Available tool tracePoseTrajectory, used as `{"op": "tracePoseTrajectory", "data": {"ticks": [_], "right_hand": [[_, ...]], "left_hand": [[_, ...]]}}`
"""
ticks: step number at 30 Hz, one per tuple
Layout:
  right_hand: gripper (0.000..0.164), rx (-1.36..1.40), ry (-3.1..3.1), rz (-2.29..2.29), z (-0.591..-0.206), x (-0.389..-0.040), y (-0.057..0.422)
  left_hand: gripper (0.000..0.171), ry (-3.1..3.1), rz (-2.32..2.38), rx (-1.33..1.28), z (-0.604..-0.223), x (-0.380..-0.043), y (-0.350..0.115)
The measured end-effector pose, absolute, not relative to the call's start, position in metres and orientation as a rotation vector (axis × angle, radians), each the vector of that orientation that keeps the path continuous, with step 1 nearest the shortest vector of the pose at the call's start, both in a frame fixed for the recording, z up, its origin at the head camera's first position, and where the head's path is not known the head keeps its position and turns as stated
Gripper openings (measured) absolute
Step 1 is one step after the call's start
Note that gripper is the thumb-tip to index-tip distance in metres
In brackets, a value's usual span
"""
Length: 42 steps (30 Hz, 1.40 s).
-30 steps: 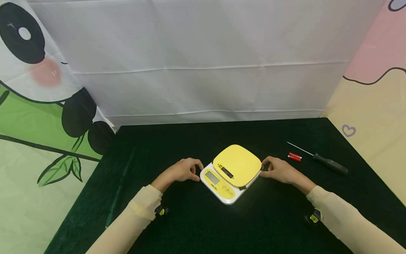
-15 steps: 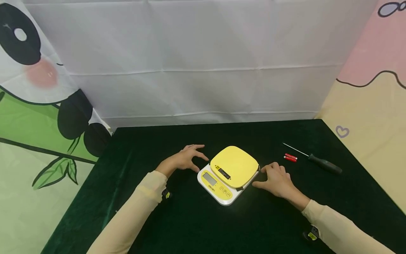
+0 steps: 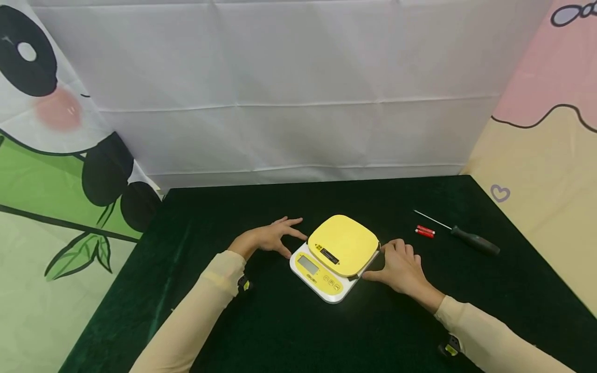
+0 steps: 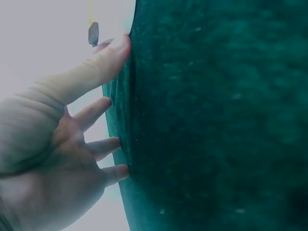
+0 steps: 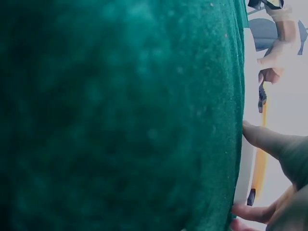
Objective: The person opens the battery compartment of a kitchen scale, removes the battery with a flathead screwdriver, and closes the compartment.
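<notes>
A yellow and white digital kitchen scale [image 3: 345, 246] lies flat on a dark green cloth, turned so its display and buttons face front left. At its left corner, the left hand [image 3: 272, 238] has its fingers spread, with the thumb tip right at the white edge; the left wrist view shows that thumb against the scale's white body [image 4: 115, 19]. Along the right side, the right hand [image 3: 401, 267] touches the edge with thumb and fingertips set apart. From the right wrist, the thumb and fingers meet the scale's white side [image 5: 249, 96].
Two red batteries [image 3: 425, 231] lie side by side to the right of the scale. Just beyond them is a screwdriver [image 3: 473, 240] with a dark handle. A white cloth backdrop [image 3: 298, 93] hangs behind the green-covered table [image 3: 224, 207].
The left hand's fingers have spread from a closer curl at the scale's left corner. The right hand has slid nearer the front along the right side, its thumb spreading away from the fingers.
</notes>
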State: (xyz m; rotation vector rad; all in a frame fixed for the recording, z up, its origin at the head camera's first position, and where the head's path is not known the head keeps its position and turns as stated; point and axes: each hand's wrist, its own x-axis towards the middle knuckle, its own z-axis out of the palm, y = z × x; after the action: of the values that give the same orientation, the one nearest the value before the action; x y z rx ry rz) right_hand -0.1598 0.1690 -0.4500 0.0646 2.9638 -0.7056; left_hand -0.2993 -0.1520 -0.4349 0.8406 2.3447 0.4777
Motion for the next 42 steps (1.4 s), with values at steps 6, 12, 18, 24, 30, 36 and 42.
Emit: {"op": "tracePoseTrajectory", "data": {"ticks": [6, 12, 18, 24, 30, 36, 42], "right_hand": [[0.092, 0.063, 2.968, -0.700, -0.452, -0.162, 0.171], [0.094, 0.042, 2.971, -0.690, -0.452, -0.163, 0.172], [0.094, 0.042, 2.960, -0.686, -0.452, -0.165, 0.171], [0.094, 0.042, 2.956, -0.676, -0.451, -0.165, 0.171], [0.092, 0.027, 2.943, -0.674, -0.450, -0.165, 0.172], [0.091, 0.033, 2.945, -0.661, -0.452, -0.167, 0.174], [0.092, 0.025, 2.949, -0.666, -0.452, -0.169, 0.175]], "left_hand": [[0.063, 2.343, 0.521, 0.867, -0.434, -0.290, -0.155], [0.064, 2.331, 0.602, 0.884, -0.430, -0.285, -0.155], [0.061, 2.324, 0.653, 0.869, -0.433, -0.285, -0.157], [0.050, 2.393, 0.718, 0.898, -0.439, -0.282, -0.156], [0.043, 2.459, 0.752, 0.848, -0.442, -0.279, -0.148], [0.038, 2.495, 0.809, 0.795, -0.443, -0.276, -0.141], [0.034, 2.524, 0.832, 0.779, -0.442, -0.274, -0.137]]}}
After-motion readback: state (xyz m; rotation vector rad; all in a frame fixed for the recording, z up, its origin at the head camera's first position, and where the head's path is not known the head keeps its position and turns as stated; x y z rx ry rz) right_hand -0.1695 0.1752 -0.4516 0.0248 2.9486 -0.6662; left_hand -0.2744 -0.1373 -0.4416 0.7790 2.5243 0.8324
